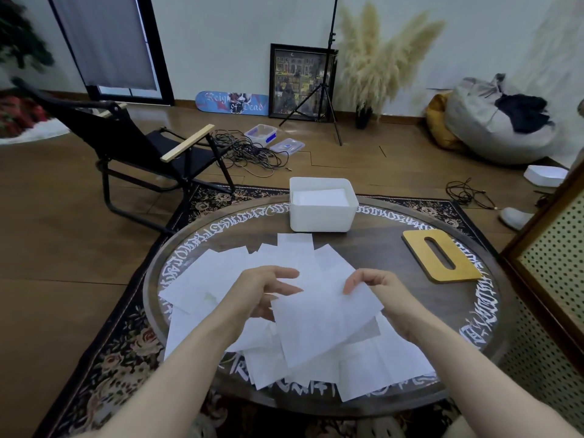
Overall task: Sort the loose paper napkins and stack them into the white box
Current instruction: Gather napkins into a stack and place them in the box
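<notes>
Several loose white paper napkins (221,279) lie spread in an overlapping heap over the middle of the round dark table (395,267). Above the heap, both hands lift one napkin (322,320). My right hand (376,286) pinches its upper right corner. My left hand (262,289) holds its left edge, fingers partly behind the sheet. The white box (322,218) stands at the table's far edge, with a flat stack of napkins (319,197) inside.
A yellow wooden lid with a slot (442,256) lies on the table's right side. A black folding chair (151,147) stands to the far left, cables (249,153) on the floor behind. A perforated cabinet (556,263) borders the right.
</notes>
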